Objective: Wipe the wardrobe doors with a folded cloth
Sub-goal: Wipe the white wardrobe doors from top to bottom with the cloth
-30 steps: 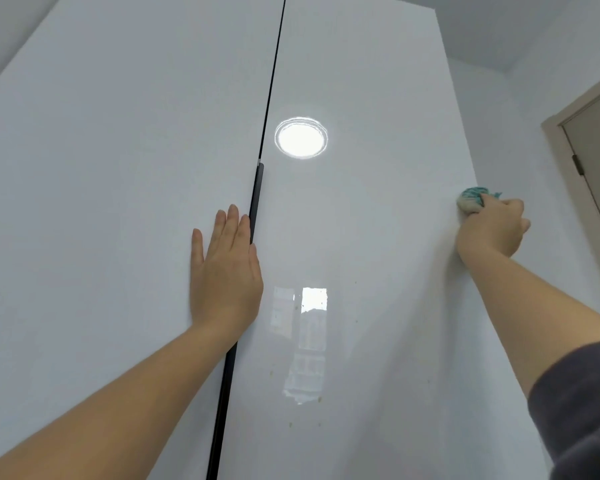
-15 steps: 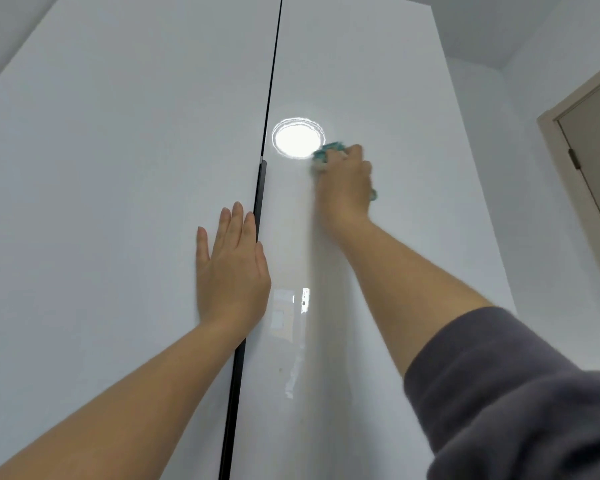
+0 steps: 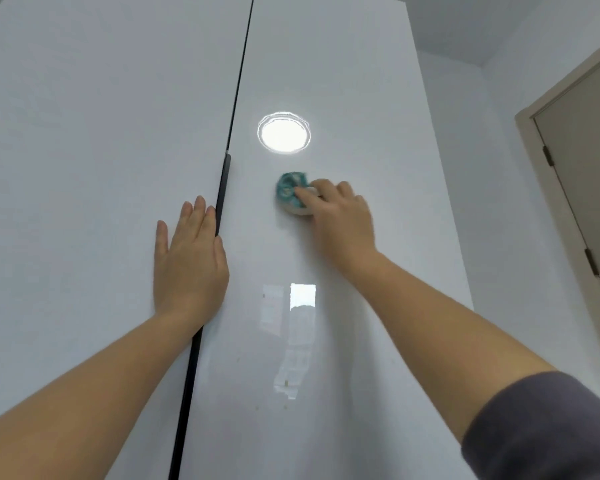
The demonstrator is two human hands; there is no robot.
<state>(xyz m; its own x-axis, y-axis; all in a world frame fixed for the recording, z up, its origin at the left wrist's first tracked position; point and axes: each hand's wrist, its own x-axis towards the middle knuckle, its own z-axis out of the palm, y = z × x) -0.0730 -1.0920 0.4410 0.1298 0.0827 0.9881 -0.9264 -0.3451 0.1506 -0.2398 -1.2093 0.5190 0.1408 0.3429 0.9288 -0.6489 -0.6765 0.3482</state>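
A grey sleeve (image 3: 548, 427) covers the right upper arm, cut off by the picture's edge. The left hand (image 3: 187, 261) lies flat, fingers straight, on the left wardrobe door (image 3: 84, 168), just beside the black handle strip (image 3: 222, 188). The right hand (image 3: 340, 220), slightly blurred, presses a bunched teal and white cloth (image 3: 291, 192) against the glossy white right wardrobe door (image 3: 361, 81), fingers curled round it; they hide much of the cloth, so its folds cannot be made out. Above it shines a round lamp reflection (image 3: 284, 133). A room door (image 3: 589, 168) stands far right.
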